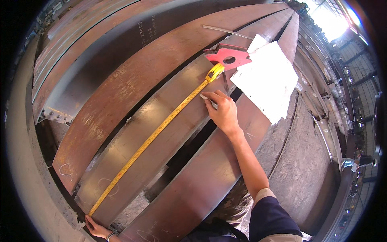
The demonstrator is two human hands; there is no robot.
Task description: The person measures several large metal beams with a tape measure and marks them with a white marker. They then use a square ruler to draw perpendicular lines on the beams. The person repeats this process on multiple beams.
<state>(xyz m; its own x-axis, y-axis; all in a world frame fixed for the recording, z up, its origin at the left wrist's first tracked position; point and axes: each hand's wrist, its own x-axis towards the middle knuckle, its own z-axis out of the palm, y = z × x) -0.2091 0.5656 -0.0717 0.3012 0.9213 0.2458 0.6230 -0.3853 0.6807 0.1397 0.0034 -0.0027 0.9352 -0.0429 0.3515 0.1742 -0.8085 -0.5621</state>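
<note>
A yellow tape measure is stretched diagonally along a long, flat steel plate (129, 141) through the middle of the frame. Its blade (149, 142), thin and finely marked, is drawn straight from the lower left to the rounded yellow-and-black case (215, 72), which is set near the plate's upper end. At the lower left, the blade's end is touched by the fingers of the left hand (96, 228); whether it is pinched or only pressed cannot be told. A band is worn at that wrist.

A short, pale stick (215, 106) is gripped between the thumb and fingers of the right hand (221, 109), which is held over the plate just right of the blade, below the case. Beside the case, a flat, red, angular metal piece (238, 57) is seen, pierced by a round hole. It is partly overlapped by loose white sheets of paper (264, 76) with irregular edges. A slender metal strip (227, 30) is laid above.

The measured plate, dull grey-brown with paler, shiny patches, is flanked by a rust-streaked, reddish plate (113, 92) on the left and a smoother, brownish one (193, 181) on the right. Pale loops are drawn on all three.
</note>
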